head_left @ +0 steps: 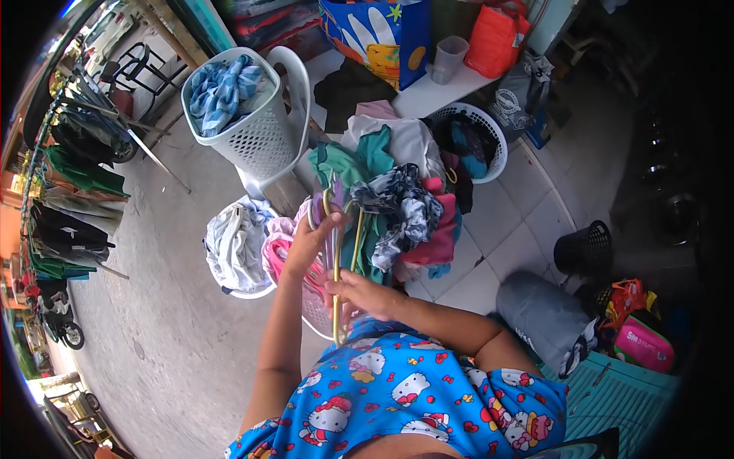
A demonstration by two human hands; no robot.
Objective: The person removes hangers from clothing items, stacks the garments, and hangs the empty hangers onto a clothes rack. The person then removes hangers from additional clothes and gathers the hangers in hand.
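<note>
Hangers (337, 256): our left hand (315, 236) and right hand (365, 294) gripped them.
Clothes (405, 195): snagging hangers, we judged, could topple them.

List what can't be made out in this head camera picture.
All in the head view:
- Yellow hanger: parts covered by left hand and right hand.
- Tall white basket: lower contents hidden beneath blue cloth.
- Gray bag: print too small to read.

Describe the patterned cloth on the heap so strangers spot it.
Find the heap beyond the right hand. On top, between green cloth and pink cloth, lies the patterned cloth. Mottled dark blue and white, it stands out from its plain neighbours.
</note>
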